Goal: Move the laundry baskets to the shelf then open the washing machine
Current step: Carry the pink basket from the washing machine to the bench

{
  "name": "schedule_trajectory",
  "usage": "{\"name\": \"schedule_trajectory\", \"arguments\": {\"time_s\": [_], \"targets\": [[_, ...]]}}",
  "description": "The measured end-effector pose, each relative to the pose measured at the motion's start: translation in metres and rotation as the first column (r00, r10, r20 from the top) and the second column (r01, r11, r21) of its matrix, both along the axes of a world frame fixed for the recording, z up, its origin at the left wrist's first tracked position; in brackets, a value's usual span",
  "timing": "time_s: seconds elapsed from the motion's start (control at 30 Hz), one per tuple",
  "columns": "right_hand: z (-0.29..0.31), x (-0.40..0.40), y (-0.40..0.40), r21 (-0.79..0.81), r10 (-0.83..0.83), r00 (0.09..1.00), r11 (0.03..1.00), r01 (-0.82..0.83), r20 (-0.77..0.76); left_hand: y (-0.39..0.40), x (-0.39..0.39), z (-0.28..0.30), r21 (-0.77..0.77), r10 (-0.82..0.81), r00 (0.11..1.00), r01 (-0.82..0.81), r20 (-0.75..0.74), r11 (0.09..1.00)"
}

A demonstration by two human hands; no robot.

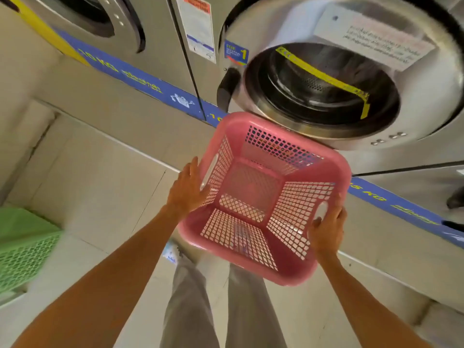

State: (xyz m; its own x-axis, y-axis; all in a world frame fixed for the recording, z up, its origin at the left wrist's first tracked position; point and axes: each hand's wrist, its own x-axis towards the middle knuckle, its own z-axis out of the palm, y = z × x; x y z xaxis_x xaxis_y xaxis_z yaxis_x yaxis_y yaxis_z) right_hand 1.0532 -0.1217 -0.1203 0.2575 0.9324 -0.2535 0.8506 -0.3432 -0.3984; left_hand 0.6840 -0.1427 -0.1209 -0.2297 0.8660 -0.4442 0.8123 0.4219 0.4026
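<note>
Now, left of the pink basket a green basket waits on the floor. My left hand presses flat on the pink one's side, my right hand grips its handle hole, so it stays level below the washing machine door.

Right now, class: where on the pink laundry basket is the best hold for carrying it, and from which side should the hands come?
By the oval handle slots in two opposite walls of the pink basket, just under the rim. Come from outside, one hand per side: the right hand already curls into its slot, and the left hand lies beside the other.
</note>
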Motion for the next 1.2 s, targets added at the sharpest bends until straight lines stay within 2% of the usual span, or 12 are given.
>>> {"name": "schedule_trajectory", "arguments": {"time_s": [0.13, 0.3, 0.57, 0.8, 0.9, 0.97, 1.2], "targets": [[-0.004, 0.005, -0.002, 0.036, -0.005, 0.999, 0.999, 0.007, -0.051, 0.022, 0.001, -0.013, 0.006, 0.056, 0.994, -0.057, 0.095, 0.998], [0.005, -0.001, -0.003, 0.070, -0.016, 0.993, 0.997, 0.024, -0.114, 0.016, 0.009, -0.005, 0.049, 0.209, 0.958, -0.222, 0.196, 0.974], [0.027, -0.025, -0.031, -0.048, -0.010, 0.993, 0.999, 0.005, -0.116, -0.126, -0.004, 0.023, 0.038, 0.395, 0.880, -0.419, 0.263, 0.907], [0.042, -0.111, -0.052, -0.059, 0.259, 0.945, 0.959, -0.276, -0.201, -0.241, -0.050, 0.051, 0.050, 0.658, 0.725, -0.679, 0.202, 0.733], [0.049, -0.172, -0.053, -0.017, 0.354, 0.902, 0.929, -0.369, -0.246, -0.282, -0.078, 0.059, 0.086, 0.751, 0.625, -0.778, 0.215, 0.623], [0.052, -0.211, -0.052, 0.010, 0.397, 0.882, 0.913, -0.408, -0.255, -0.301, -0.095, 0.061, 0.125, 0.805, 0.568, -0.823, 0.169, 0.554], [0.070, -0.346, -0.070, 0.089, 0.641, 0.712, 0.758, -0.647, -0.287, -0.356, -0.172, 0.074, 0.156, 0.932, 0.317, -0.944, 0.178, 0.292]]}}
